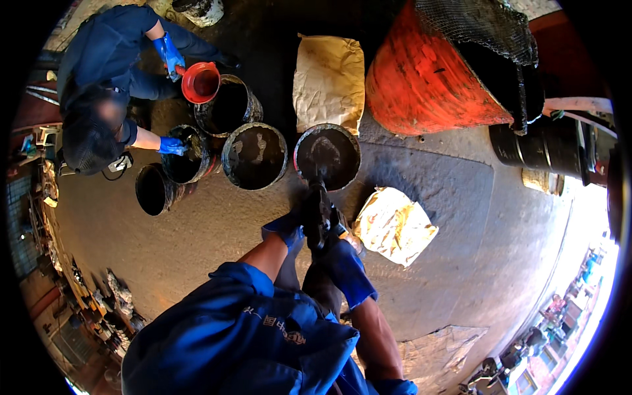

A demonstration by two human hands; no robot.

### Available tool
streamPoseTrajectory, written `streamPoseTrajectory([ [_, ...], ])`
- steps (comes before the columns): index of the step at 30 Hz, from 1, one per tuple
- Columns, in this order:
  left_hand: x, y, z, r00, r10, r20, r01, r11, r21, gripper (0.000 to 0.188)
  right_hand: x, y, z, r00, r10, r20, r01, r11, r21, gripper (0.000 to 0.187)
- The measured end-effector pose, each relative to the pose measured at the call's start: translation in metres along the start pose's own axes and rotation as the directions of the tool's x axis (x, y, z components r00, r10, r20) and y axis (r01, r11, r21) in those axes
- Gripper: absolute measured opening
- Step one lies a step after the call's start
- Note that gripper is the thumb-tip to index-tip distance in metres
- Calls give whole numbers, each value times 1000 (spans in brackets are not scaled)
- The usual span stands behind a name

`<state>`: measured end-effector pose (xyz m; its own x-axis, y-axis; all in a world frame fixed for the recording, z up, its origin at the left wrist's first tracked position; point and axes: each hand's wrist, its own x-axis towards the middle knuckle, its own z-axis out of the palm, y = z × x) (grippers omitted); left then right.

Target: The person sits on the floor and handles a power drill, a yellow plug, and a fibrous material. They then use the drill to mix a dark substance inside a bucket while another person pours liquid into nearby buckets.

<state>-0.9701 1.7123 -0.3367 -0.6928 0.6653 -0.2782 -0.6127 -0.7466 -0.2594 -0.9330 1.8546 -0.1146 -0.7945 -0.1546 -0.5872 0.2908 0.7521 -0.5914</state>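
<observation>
Both my hands wear blue gloves and are closed around a black handheld power mixer point(318, 214), a drill-like tool with a dark-smeared body. My left hand point(284, 228) grips its left side, and my right hand point(339, 260) holds it nearer to me on the right, beside a small orange part. The far end of the tool reaches into an open round drum point(359, 160) straight ahead. Dark, wet-looking material fills this drum, with a paler smear on its surface; the tool's tip is hidden in it. Shadow and gloves cover most of my fingers.
Left of my drum stands another open drum point(226, 153) with dark contents, with several more beyond. A co-worker point(108, 52) there holds a red basin point(195, 78). Paper sacks lie ahead point(329, 82) and at right point(394, 227). A large red vessel point(421, 79) rises far right.
</observation>
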Motion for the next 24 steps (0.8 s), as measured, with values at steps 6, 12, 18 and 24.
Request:
streamPoseTrajectory([
  [6, -1, -2, 1, 996, -6, -94, 9, 1000, 26, 20, 1, 6, 3, 1000, 9, -21, -10, 1000, -23, 37],
  [12, 1, -6, -7, 997, -21, -70, 5, 975, -221, 30, 0, -2, -10, 1000, -9, -9, 9, 1000, 24, 35],
  [18, -4, -8, -20, 992, 42, -121, -51, 996, -77, 22, -4, 9, 0, 1000, 1, 21, -1, 1000, -17, 34],
  [24, 0, -5, -3, 991, 53, -124, -76, 979, -190, 30, -1, -10, -12, 993, 84, 78, -85, 996, 8, 33],
])
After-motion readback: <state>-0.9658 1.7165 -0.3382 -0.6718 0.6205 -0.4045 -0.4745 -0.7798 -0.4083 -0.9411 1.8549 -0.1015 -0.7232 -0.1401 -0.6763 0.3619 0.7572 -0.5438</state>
